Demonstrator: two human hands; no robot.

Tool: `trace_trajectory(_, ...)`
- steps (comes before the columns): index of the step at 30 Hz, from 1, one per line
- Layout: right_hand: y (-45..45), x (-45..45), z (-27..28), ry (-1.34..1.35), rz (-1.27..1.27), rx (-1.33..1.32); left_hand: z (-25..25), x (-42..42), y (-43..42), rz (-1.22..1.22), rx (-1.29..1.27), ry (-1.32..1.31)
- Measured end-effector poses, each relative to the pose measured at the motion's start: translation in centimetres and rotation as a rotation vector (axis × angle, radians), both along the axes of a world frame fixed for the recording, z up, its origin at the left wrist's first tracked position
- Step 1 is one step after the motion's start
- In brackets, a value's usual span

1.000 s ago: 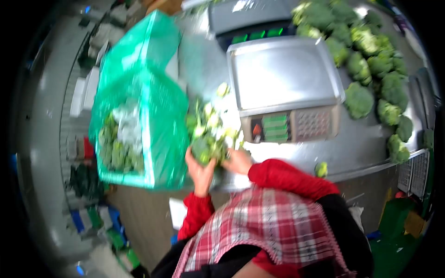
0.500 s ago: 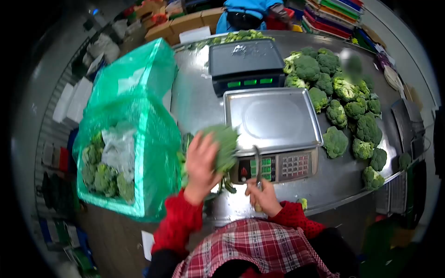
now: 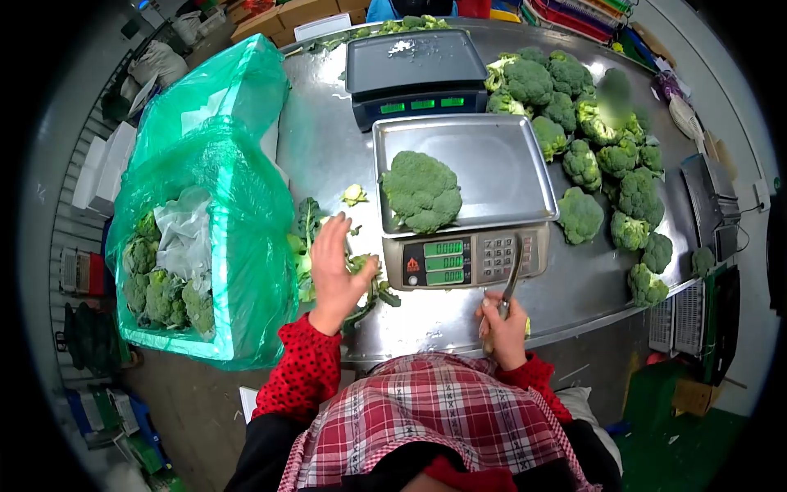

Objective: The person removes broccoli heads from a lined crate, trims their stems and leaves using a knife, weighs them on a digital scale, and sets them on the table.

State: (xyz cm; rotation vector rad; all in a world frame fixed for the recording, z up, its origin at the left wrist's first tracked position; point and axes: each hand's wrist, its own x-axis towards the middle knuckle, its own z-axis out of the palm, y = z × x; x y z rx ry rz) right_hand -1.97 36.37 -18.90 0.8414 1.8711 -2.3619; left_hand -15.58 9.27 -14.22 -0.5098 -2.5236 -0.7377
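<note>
A large broccoli head [image 3: 422, 191] lies on the left part of the steel weighing tray [image 3: 492, 176]. Below the tray, the scale's panel [image 3: 467, 261] shows green digits. My left hand [image 3: 334, 271] is raised, empty, with its fingers apart, left of the panel and over leaf trimmings [image 3: 307, 238]. My right hand [image 3: 502, 326] is closed round the handle of a knife [image 3: 513, 279], whose curved blade points up over the keypad. A small pale stem piece [image 3: 354, 194] rests on the table left of the tray.
Many broccoli heads [image 3: 619, 176] are heaped on the right side of the metal table [image 3: 328, 107]. A second scale [image 3: 416, 70] stands behind the first. On the left is a box lined with green plastic [image 3: 246, 238], holding broccoli. A person [image 3: 410, 8] is partly visible beyond the table.
The broccoli that my left hand held now lies on the weighing tray. My left hand has let go and moved back and left. My right hand has shifted right with the knife.
</note>
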Motion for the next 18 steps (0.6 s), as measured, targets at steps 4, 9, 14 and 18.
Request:
trace_trajectory(4,0.6,-4.6,2.1,0.217,0.031,0.448,-1.1,2.2,-2.1,0.048,0.076,-0.153)
trace_trajectory(9,0.0,-13.4,8.2,0.573,0.000,0.836,-1.0,4.0,-2.7,0.070,0.107,-0.187)
trace_trajectory(14,-4.3,-19.4,7.5,0.377,0.319,1.253,-1.9,5.1,-0.7,-0.027,0.116,-0.156)
trace_trajectory(18,0.2,-22.4,5.1,0.347,0.332,0.684,-0.9,3.9,0.2,-0.044,0.182,-0.194)
